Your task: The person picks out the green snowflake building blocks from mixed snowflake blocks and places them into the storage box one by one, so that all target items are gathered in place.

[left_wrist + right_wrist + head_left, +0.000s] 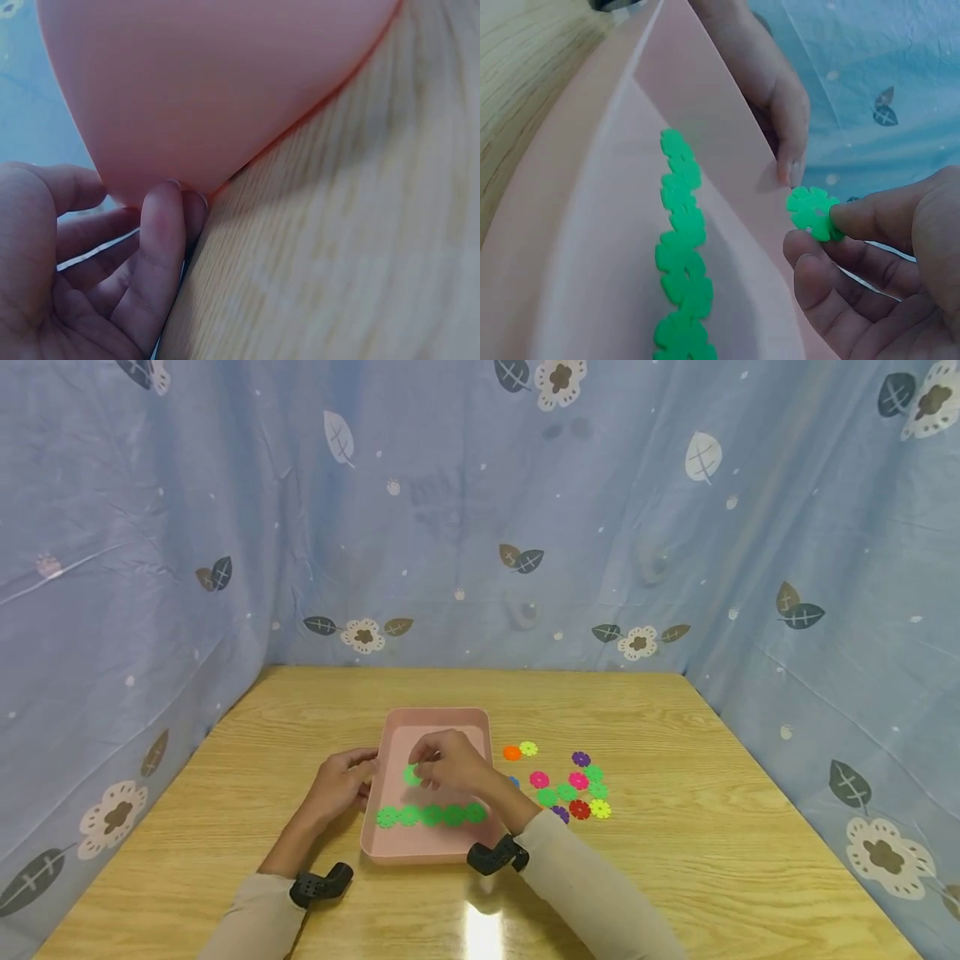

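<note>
A pink tray [431, 858] stands on the wooden table. In it, near the front, lies a row of several green flower-shaped interlocking discs [431, 815], joined edge to edge. Above the tray floor my right hand [452, 763] pinches a green interlocking disc [810, 210] between thumb and fingers. A darker green bit shows behind that disc, partly hidden by the thumb. My left hand [339, 785] holds the tray's left side. The left wrist view has its bent fingers [161, 232] against the tray's outer wall.
Loose discs in several colours lie right of the tray, among them a red disc [580, 810], a yellow disc [600, 808] and an orange disc [512, 752]. The right forearm partly covers this side. A patterned blue curtain [480, 527] surrounds the table [675, 860].
</note>
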`<state>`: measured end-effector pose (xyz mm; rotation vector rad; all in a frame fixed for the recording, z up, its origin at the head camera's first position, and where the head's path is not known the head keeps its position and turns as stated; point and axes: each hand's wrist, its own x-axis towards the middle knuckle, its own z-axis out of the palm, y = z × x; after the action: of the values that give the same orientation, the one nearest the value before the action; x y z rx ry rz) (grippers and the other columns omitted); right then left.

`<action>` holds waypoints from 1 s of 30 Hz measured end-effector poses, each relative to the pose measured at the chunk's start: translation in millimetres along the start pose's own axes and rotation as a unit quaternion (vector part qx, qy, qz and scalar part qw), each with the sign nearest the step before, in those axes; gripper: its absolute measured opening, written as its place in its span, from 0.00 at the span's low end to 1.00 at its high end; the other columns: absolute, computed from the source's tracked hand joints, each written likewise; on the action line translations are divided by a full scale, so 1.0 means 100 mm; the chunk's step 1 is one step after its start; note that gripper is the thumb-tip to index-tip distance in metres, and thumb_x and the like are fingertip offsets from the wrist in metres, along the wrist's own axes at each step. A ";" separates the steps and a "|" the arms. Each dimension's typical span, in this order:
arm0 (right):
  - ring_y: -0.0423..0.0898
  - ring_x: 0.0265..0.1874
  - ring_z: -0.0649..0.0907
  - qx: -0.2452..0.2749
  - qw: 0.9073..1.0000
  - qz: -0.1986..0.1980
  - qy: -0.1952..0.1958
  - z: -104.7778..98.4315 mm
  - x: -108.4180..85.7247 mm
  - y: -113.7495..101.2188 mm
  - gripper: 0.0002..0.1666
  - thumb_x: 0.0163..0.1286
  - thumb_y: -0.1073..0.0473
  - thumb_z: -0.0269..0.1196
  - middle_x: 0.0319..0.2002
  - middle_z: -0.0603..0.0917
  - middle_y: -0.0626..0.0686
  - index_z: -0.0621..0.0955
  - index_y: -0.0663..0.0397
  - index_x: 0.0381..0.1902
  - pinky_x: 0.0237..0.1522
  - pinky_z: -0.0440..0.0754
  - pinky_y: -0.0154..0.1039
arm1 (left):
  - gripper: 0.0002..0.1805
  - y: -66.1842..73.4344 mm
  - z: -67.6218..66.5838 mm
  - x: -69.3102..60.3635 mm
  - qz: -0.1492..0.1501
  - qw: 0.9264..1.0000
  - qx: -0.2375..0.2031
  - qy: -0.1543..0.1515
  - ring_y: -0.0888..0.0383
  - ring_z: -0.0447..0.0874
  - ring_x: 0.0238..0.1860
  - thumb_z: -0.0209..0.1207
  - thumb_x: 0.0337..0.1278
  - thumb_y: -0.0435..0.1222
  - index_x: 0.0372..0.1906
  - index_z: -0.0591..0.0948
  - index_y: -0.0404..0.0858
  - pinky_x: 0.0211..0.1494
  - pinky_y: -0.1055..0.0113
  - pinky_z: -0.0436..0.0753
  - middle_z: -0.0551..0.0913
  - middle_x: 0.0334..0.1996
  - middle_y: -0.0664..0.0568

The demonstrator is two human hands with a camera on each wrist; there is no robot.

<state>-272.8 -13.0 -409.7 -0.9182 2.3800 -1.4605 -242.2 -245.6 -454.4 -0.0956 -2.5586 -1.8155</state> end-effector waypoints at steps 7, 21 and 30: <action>0.55 0.29 0.88 -0.012 1.000 0.015 -0.014 0.04 0.08 0.00 0.05 0.70 0.67 0.64 0.31 0.86 0.50 0.86 0.55 0.39 0.29 0.87 0.44 | 0.24 0.01 0.00 0.01 0.000 1.000 0.003 0.001 0.49 0.88 0.29 0.52 0.76 0.40 0.67 0.75 0.29 0.29 0.60 0.88 0.84 0.48 0.34; 0.52 0.29 0.88 -0.020 0.998 0.042 -0.030 0.18 0.22 0.02 0.06 0.71 0.68 0.63 0.29 0.87 0.49 0.86 0.55 0.37 0.26 0.83 0.35 | 0.25 -0.01 0.01 0.00 0.004 1.000 0.009 -0.006 0.49 0.90 0.30 0.52 0.76 0.40 0.67 0.74 0.29 0.30 0.61 0.88 0.84 0.52 0.33; 0.44 0.25 0.85 -0.040 0.996 0.056 -0.060 0.20 0.33 0.07 0.04 0.69 0.68 0.65 0.30 0.86 0.48 0.87 0.57 0.36 0.29 0.85 0.34 | 0.24 -0.01 0.01 0.00 -0.002 1.000 0.006 -0.002 0.49 0.89 0.31 0.51 0.77 0.40 0.68 0.74 0.30 0.30 0.60 0.88 0.84 0.51 0.35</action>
<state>-292.0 -45.6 -420.6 -0.8496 2.3762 -1.2411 -242.7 -245.2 -455.1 -0.0925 -2.5733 -1.8042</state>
